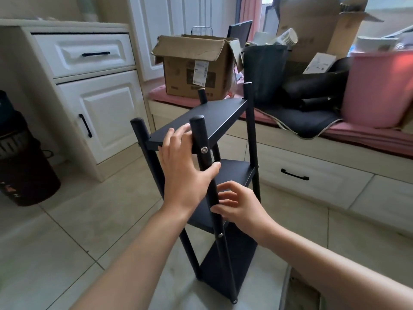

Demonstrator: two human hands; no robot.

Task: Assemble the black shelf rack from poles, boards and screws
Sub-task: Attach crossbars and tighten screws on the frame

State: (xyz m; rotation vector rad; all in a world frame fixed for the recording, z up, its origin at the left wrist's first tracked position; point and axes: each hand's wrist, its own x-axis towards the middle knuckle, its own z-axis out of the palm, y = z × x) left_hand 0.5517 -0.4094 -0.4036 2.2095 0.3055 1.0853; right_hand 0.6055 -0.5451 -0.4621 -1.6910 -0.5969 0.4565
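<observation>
Rack upright on floor, both hands at near pole

Rack (214,153) stands upright on the tiled floor (78,220), black, four poles with three boards fitted: top board (201,119), middle board (234,173), bottom board (228,265). Near pole (202,139) runs from its rounded cap down to a foot on the tile. Two silver screws show on it: upper screw (203,150) at top-board level, lower screw (220,235) further down.

Left hand (183,173): fingers straight and spread, open, fingertips over the front edge of the top board, thumb stretched across the near pole. Not gripping anything.

Right hand (237,204): fingers loosely curled, tips touching the near pole above the lower screw, thumb at the pole's side. Whether it really pinches the pole, cannot tell.

Around: white cabinet (89,97) with black handles on the left, open cardboard box (196,68) on the pink-cushioned bench behind the rack, pink bin (380,88) at right.
</observation>
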